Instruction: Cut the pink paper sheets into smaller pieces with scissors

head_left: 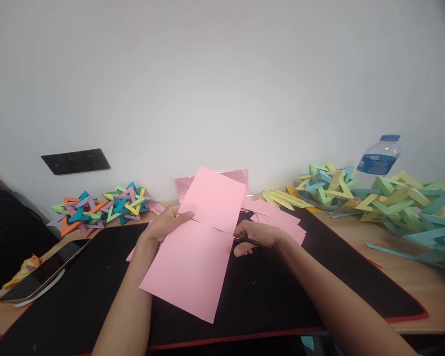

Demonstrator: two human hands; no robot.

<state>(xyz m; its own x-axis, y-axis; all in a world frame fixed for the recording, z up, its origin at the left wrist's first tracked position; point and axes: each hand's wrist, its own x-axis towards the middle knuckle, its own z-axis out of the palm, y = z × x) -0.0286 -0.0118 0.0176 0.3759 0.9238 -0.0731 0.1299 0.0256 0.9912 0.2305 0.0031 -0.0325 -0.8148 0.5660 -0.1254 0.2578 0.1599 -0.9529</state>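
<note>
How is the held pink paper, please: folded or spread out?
Spread out: the pink paper shows one broad, flat face, its corners apart, with the left hand gripping its left edge.

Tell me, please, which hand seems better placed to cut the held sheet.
Probably the right hand: it holds the scissors, their blades at the sheet, while the left hand grips the sheet's opposite edge.

We see a plain pink sheet [196,262], black-handled scissors [252,242], a red-edged black mat [274,296] and a blue-capped bottle [378,162]
</note>
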